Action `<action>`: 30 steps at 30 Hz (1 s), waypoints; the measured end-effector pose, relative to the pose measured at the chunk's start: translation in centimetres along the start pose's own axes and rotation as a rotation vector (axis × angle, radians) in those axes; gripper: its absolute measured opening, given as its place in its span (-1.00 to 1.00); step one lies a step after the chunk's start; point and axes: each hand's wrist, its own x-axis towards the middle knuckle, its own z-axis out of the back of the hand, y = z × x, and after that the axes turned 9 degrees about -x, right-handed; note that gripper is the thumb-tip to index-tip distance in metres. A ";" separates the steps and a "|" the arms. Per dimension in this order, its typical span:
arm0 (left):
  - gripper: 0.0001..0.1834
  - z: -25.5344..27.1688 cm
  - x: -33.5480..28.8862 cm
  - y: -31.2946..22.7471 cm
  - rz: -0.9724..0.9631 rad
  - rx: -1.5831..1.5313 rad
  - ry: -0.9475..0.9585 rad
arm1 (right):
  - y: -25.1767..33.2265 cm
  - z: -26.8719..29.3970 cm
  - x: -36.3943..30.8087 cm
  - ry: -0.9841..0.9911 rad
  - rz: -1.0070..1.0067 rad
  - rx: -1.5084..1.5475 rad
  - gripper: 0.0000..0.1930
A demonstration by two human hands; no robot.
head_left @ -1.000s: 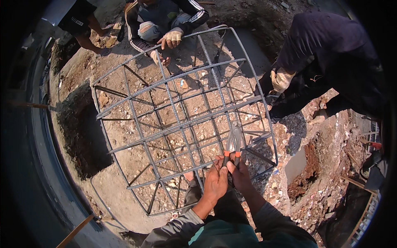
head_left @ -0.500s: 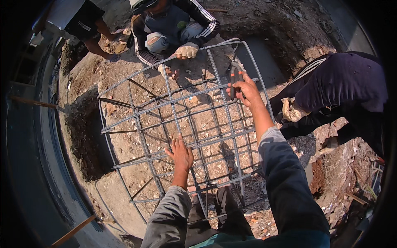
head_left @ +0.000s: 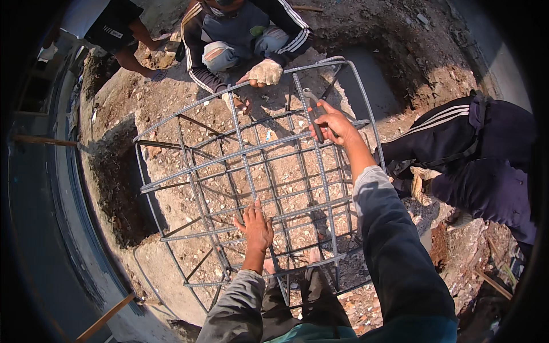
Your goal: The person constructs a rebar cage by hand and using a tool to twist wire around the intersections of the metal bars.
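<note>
Pincers with black and orange handles (head_left: 314,121) are held above the far right part of a rebar cage (head_left: 244,151), their handles closed in the right hand (head_left: 336,127), whose fingers are curled around them. The left hand (head_left: 257,230) is laid on crossing bars toward the cage's near side, opened, with its fingers loosely spread. The cage is set over rubble-strewn ground (head_left: 171,214). At its far edge, a bar is touched by the gloved hand (head_left: 265,72) of a crouching co-worker (head_left: 243,28). To the cage's right, another person (head_left: 486,188) is seen, bent low. A dark pit (head_left: 123,194) is cut left of the cage, and a second pit (head_left: 374,80) beyond its far right corner.
</note>
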 end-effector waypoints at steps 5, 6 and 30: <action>-0.16 0.3 0.1 -1.4 0.002 -0.009 0.073 | -0.2 2.5 1.6 -0.366 0.034 0.192 -0.24; -0.15 0.1 -0.2 -1.1 0.024 -0.005 0.080 | -0.3 1.8 0.7 -0.080 -0.028 -0.013 -0.21; -0.47 5.8 -6.9 1.5 -0.341 -1.031 -0.271 | -36.3 -6.3 -60.0 -0.454 -0.494 -0.021 -0.47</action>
